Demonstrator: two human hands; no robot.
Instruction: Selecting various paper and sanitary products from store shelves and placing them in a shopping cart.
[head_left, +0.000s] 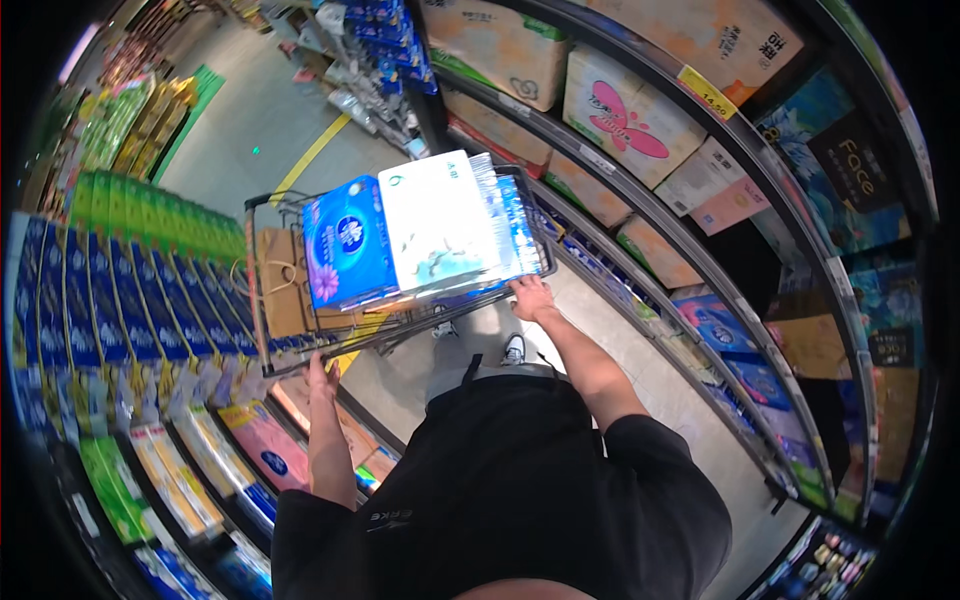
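Note:
A wire shopping cart (259, 300) stands sideways before me, its long near side facing my body. My right hand (532, 298) grips the near rim close to the cart's right end, fingers over the top. At the near left corner, the fingers of my left hand (322, 375) are on the cart's rail. On top of the cart lie a blue tissue pack (349, 244) with a purple flower and a larger white tissue pack (435, 225). Shiny blue and silver packs (517, 229) sit beside the white one. A brown paper bag (277, 289) with a string handle is at the left end.
Shelves of boxed and packed tissues (622, 112) curve along the right. Stacked blue packs (112, 300) and green packs (142, 214) line the left, above lower shelves with a pink pack (262, 442). A yellow floor line (311, 157) crosses the aisle beyond the cart.

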